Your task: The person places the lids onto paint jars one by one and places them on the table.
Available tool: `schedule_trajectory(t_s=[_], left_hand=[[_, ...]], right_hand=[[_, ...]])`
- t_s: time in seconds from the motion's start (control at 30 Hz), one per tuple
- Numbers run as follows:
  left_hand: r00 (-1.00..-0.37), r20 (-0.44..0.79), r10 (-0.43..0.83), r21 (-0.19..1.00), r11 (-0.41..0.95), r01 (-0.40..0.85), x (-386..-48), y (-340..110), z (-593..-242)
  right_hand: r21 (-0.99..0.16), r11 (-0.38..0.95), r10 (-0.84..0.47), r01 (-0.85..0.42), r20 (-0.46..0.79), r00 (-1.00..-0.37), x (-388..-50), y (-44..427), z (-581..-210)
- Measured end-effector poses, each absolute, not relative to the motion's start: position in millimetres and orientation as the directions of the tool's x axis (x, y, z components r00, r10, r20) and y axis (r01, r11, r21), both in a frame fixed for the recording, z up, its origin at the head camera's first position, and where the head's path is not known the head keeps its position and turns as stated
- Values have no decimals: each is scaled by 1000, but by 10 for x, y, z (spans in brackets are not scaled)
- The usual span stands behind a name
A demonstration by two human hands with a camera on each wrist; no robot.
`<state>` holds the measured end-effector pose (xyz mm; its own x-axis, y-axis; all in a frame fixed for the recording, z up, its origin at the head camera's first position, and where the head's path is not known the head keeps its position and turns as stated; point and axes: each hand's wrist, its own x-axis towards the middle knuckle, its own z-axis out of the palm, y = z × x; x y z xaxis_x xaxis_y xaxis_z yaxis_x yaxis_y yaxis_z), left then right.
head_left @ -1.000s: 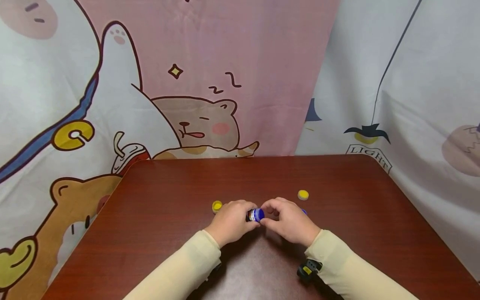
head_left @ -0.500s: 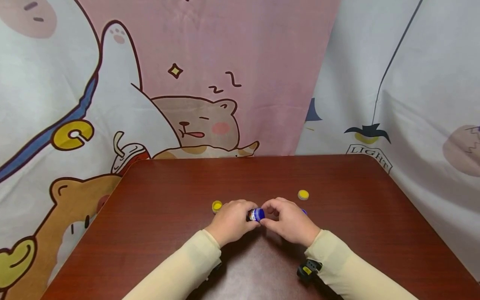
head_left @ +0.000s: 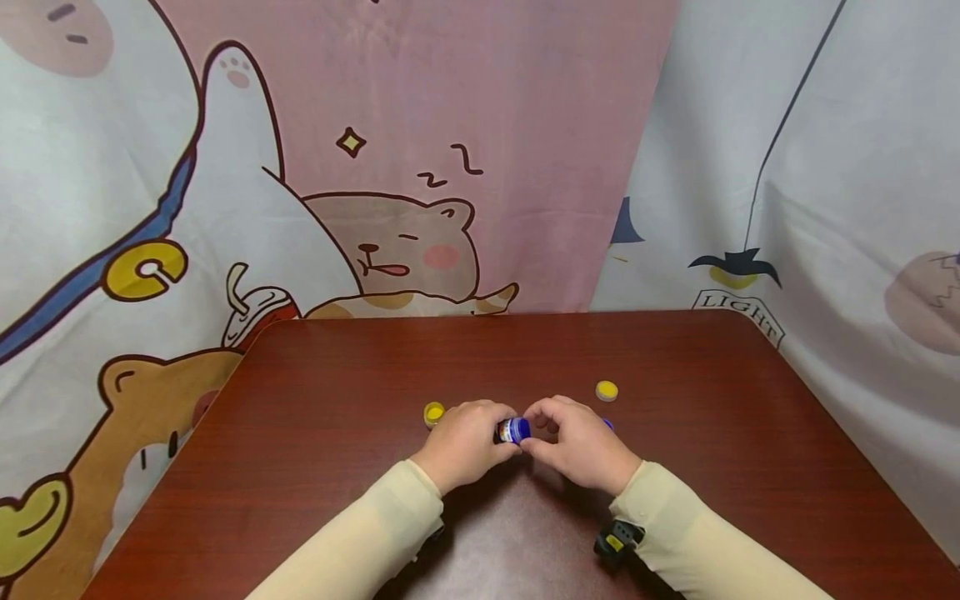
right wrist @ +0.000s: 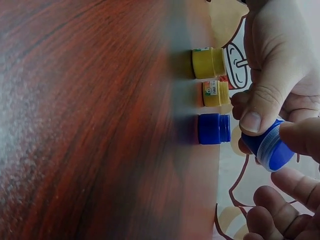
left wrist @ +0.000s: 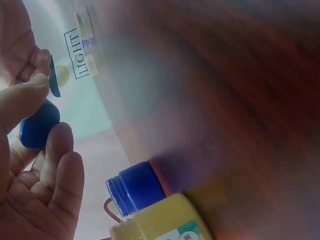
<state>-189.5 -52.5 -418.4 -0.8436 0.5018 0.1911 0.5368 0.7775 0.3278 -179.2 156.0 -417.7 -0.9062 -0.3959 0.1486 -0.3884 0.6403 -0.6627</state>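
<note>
My left hand [head_left: 467,443] grips a small blue paint jar [head_left: 504,431], tilted so its mouth end faces right; the jar is held above the table. At that end, the thumb and index finger of my right hand [head_left: 581,442] pinch the rim of the lid [right wrist: 276,150], which looks clear with blue inside. My right hand's other fingers curve loosely below it in the right wrist view. From the left wrist view the rounded blue bottom of the jar [left wrist: 39,127] shows between my left thumb and fingers.
Two yellow jars, one larger [right wrist: 207,63] and one smaller [right wrist: 215,93], stand beside a blue jar [right wrist: 213,129] beyond my left hand. A yellow lid [head_left: 607,391] lies at the right, and a blue piece [head_left: 608,424] is mostly hidden behind my right hand. A patterned cloth hangs behind the table [head_left: 337,358].
</note>
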Motion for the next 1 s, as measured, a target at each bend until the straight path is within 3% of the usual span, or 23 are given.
schedule_trajectory(t_s=[1.0], left_hand=[[-843,187,505,326,777,538,-1895,-512,-4181]], right_hand=[[-662,652,-384,-369,131,-914,-1792,1577,-4159]])
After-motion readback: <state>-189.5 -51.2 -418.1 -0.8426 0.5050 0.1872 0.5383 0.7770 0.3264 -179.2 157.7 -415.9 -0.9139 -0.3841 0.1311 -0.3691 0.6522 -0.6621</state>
